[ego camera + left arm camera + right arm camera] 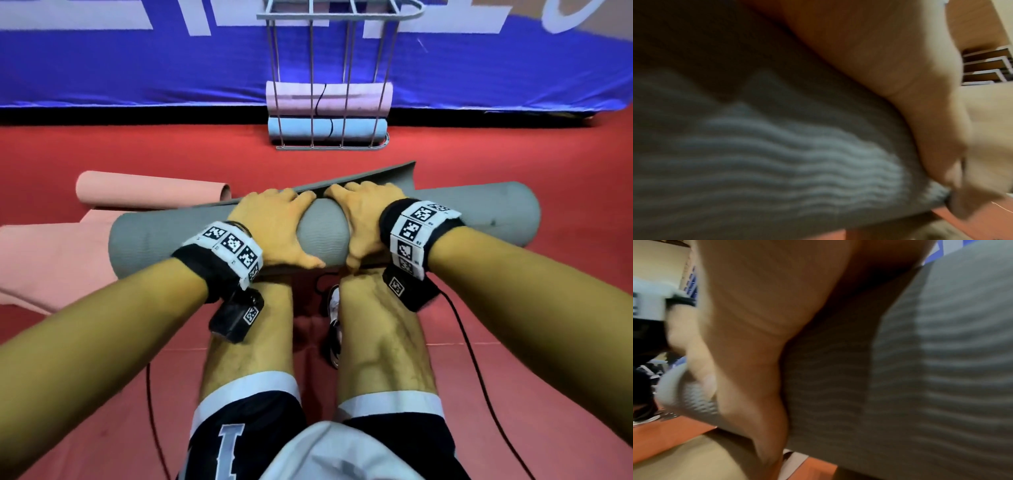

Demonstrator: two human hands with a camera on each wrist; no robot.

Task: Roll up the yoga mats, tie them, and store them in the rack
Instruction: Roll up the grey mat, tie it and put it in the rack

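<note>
Before rack [329, 68]: gray mat [479, 212] lay crosswise, gripped mid-roll by left hand [274, 229] and right hand [363, 219], flap loose.

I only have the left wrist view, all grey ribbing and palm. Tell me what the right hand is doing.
Observer: The right hand grips the same grey mat roll, next to the left hand.
Operator: Report whether the roll is closed.
Observer: No, a loose flap sticks up behind the hands.
Operator: Give me the rack status.
Observer: The rack holds two tied rolls; a pink mat lies on the floor.
</note>
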